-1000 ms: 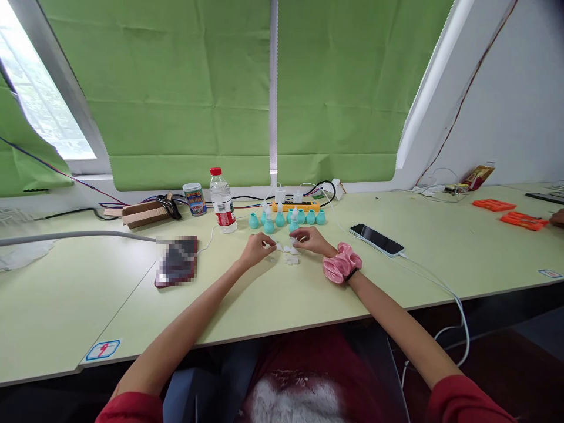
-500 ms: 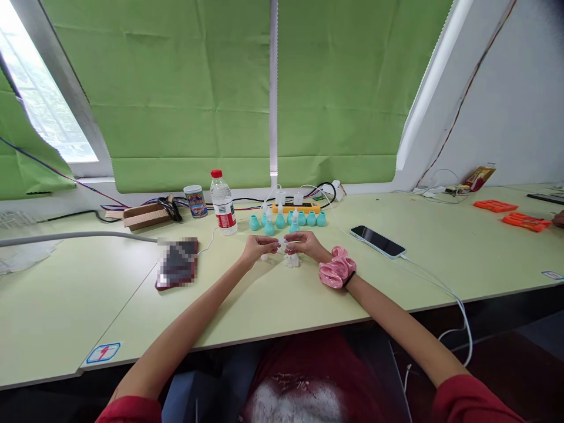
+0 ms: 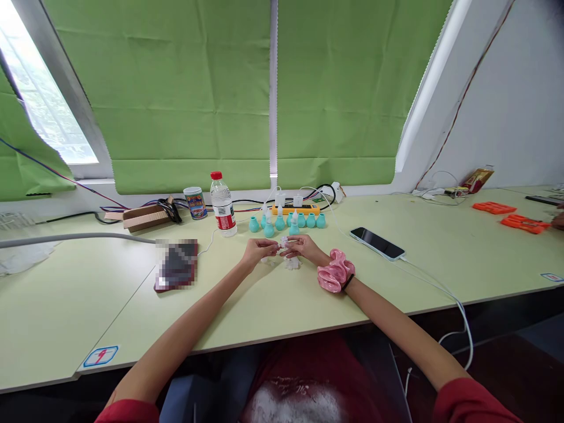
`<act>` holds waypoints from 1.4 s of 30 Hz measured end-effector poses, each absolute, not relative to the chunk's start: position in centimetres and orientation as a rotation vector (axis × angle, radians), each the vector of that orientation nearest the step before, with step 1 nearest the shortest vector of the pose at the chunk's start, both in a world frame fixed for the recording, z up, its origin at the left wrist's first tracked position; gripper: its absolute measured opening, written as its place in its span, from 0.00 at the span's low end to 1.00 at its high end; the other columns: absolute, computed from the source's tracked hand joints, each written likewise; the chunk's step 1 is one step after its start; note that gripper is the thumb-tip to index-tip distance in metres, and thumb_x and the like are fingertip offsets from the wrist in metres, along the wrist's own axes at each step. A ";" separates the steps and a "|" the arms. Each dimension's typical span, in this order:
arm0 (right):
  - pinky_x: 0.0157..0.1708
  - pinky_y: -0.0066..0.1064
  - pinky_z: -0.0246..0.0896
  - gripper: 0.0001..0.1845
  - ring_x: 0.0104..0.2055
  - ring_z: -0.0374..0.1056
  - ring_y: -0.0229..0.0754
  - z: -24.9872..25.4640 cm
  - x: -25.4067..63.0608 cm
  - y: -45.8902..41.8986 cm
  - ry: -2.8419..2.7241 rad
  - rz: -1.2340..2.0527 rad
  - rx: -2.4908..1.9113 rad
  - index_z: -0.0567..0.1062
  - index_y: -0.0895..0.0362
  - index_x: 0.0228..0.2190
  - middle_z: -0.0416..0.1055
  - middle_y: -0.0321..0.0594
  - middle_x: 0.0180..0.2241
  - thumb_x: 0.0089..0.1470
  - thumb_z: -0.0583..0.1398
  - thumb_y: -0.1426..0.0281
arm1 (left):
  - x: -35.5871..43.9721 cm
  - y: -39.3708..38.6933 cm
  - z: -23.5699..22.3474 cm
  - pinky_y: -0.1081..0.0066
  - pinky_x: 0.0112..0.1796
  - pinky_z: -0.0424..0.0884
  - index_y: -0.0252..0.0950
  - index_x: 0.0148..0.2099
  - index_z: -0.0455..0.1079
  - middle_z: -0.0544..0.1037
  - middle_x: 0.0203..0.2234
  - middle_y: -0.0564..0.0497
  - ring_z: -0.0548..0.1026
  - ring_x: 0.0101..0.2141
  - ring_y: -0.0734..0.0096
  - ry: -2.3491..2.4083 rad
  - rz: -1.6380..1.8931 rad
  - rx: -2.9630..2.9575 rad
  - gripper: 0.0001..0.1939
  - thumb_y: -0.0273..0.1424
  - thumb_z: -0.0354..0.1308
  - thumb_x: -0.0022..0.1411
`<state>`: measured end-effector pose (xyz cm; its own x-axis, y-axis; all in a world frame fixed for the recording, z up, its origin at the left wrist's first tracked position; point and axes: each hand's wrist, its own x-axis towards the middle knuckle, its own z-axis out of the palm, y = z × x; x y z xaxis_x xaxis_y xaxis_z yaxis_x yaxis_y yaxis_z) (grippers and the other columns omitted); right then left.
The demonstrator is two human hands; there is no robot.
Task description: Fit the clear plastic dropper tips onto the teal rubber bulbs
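Observation:
My left hand [image 3: 258, 251] is closed, its thumb and fingers pinched at a small translucent white plastic piece [image 3: 284, 241]. From the other side my right hand [image 3: 307, 249] grips the same piece, with fingertips almost meeting the left ones. Its exact shape is too small to make out. More white plastic bits [image 3: 291, 264] lie on the table just below the hands. Behind them stand several turquoise squeeze bulbs [image 3: 279, 223], some topped with pale pointed nozzles. A pink scrunchie [image 3: 335, 271] circles my right wrist.
A red-capped water bottle [image 3: 224, 208], a printed can [image 3: 195, 203] and a cardboard box [image 3: 147, 218] stand at the back left. A yellow power strip [image 3: 304, 209] lies behind the bulbs. Phones lie left [image 3: 177, 265] and right [image 3: 378, 242], with cables. Orange packs [image 3: 524, 223] are far right.
The fingers have shifted slightly around the white piece, and its upper end now shows more between the fingertips. Both arms stay in nearly the same place.

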<state>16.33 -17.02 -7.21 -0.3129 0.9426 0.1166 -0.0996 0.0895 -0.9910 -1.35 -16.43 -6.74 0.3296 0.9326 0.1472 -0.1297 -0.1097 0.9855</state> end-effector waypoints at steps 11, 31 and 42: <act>0.26 0.24 0.67 0.09 0.27 0.72 0.39 -7.0 16.0 -17.4 -1.483 1.462 -0.897 0.63 0.59 0.35 0.73 0.40 0.27 0.49 0.56 0.73 | -1.2 -16.6 -6.5 0.64 0.36 0.70 0.27 0.33 0.73 0.77 0.24 0.45 0.74 0.28 0.67 0.758 1.042 1.354 0.18 0.34 0.66 0.38; 0.24 0.25 0.67 0.14 0.25 0.71 0.38 -7.0 16.3 -17.2 -1.502 1.449 -0.911 0.64 0.58 0.36 0.73 0.39 0.28 0.46 0.59 0.67 | -1.0 -17.2 -6.3 0.66 0.33 0.70 0.29 0.30 0.74 0.77 0.23 0.46 0.75 0.26 0.65 0.824 1.159 1.461 0.16 0.34 0.66 0.36; 0.23 0.22 0.65 0.15 0.24 0.71 0.37 -7.1 16.2 -17.2 -1.520 1.446 -0.911 0.64 0.59 0.35 0.72 0.37 0.23 0.45 0.60 0.67 | -0.8 -17.3 -6.2 0.68 0.33 0.70 0.32 0.26 0.74 0.78 0.24 0.47 0.75 0.29 0.62 0.918 1.229 1.640 0.11 0.32 0.66 0.35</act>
